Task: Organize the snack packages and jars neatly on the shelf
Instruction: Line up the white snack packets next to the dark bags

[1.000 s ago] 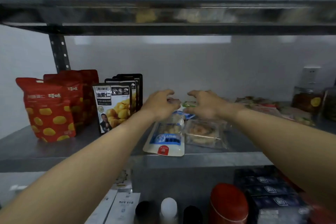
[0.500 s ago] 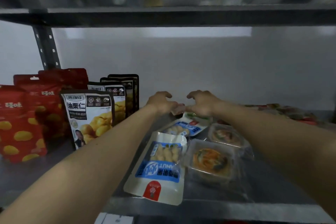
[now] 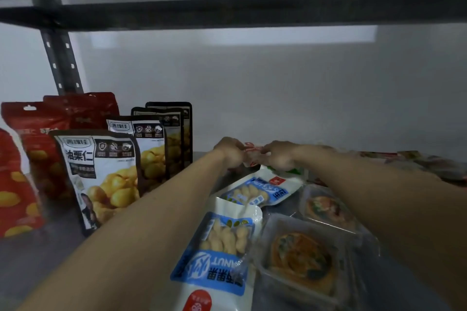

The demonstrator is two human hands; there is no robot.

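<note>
Our left hand [image 3: 230, 151] and right hand [image 3: 279, 156] meet near the back edge of the shelf [image 3: 38, 260]. Each grip is clamped on one end of a small white-and-red packet [image 3: 252, 156] stretched between them. We cannot tell whether it rests on the shelf. Just under our right hand lies a green-and-white packet [image 3: 294, 171], mostly hidden.

Between our forearms, the rear peanut packet [image 3: 260, 190] and the front peanut packet [image 3: 222, 242], both blue and white, lie flat with their ends overlapping. The front one reaches toward the front edge. Just right of them sit two clear trays holding round pastries, the near tray [image 3: 300, 257] touching the front peanut packet and the far tray [image 3: 328, 207] behind it.

Toward the shelf's left end, chestnut bags [image 3: 101, 179] stand upright one behind another, with red bags [image 3: 38, 139] beyond them. Blurred wrapped snacks [image 3: 417, 161] lie along the back right.
</note>
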